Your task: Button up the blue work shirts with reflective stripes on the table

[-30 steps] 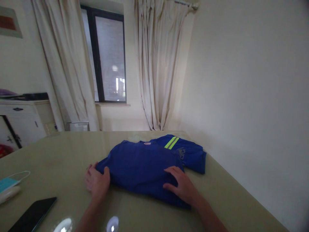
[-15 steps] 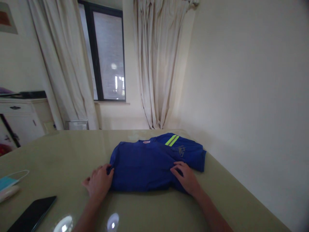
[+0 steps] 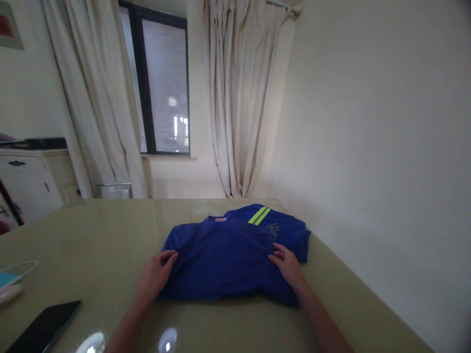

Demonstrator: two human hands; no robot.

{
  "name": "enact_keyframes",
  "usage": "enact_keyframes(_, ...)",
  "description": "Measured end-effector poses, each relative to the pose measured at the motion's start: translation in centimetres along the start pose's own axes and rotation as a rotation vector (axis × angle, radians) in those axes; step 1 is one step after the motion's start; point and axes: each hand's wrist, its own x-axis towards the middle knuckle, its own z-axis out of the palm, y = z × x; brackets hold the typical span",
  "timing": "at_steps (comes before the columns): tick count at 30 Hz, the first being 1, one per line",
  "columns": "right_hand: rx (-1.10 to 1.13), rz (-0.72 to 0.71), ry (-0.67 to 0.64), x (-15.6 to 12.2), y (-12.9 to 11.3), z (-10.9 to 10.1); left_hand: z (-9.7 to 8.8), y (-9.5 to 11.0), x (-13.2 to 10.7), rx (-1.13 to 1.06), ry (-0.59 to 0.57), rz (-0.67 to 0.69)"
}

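A dark blue shirt (image 3: pixel 221 262) lies on the table in front of me, its neckline with a small pale label on the far side. At its left edge, my left hand (image 3: pixel 156 274) pinches the cloth between thumb and fingers. My right hand (image 3: pixel 289 264) has its thumb and fingers closed on the shirt's right side. Behind and to the right is a second piece of blue clothing (image 3: pixel 294 240), folded, with a yellow-green and grey stripe and a dark printed mark. The front shirt partly covers it.
The glossy greenish table (image 3: pixel 110 245) runs to the wall on the right. A black phone (image 3: pixel 44 326) lies at the near left, with a light blue face mask (image 3: pixel 9 279) and a whitish object (image 3: pixel 9 294) beyond it. Curtains (image 3: pixel 239 98) hang behind the table.
The front shirt is spread wider, and its lower edge lies nearer to me. My right hand has shifted slightly right along the cloth. My left thumb and fingers sit slightly higher on its left edge.
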Motion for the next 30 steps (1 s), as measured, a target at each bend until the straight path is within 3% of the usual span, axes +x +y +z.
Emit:
enact_keyframes(3, 0.005, -0.084, 0.067, -0.2, -1.0, 0.0, -0.1, 1.2, -0.8, -0.227, 0.074, 0.065)
enact_keyframes(6, 0.044, -0.231, 0.135, -1.3, -3.3, -0.4, -1.1, 3.4, -2.6, -0.581, 0.132, -0.052)
enact_keyframes(9, 0.158, -0.262, 0.213, -3.7, -5.5, -2.1, -3.4, 4.3, -4.9, -0.947, 0.009, -0.253)
enact_keyframes(12, 0.326, -0.165, 0.182, -7.8, -5.4, -5.3, -7.0, 2.7, -7.4, -1.040, -0.200, -0.294)
enact_keyframes(14, 0.402, -0.097, 0.044, -10.9, -4.2, -7.8, -9.2, 0.8, -8.9, -0.889, -0.294, -0.279)
enact_keyframes(16, 0.329, -0.039, -0.104, -13.7, -2.8, -9.7, -10.5, -0.7, -10.4, -0.664, -0.332, -0.218)
enact_keyframes(19, 0.107, -0.070, -0.198, -16.8, -2.4, -10.2, -9.7, -1.0, -12.8, -0.301, -0.335, -0.003)
enact_keyframes(23, -0.280, -0.238, -0.351, -18.3, -5.4, -7.2, -4.9, 0.4, -16.2, 0.222, -0.506, 0.346)
enact_keyframes(26, -0.539, -0.304, -0.508, -18.0, -7.5, -4.1, -1.7, 0.5, -17.3, 0.514, -0.523, 0.449)
enact_keyframes(30, -0.687, -0.328, -0.529, -16.3, -7.7, -1.1, -0.4, 0.1, -15.8, 0.604, -0.493, 0.530)
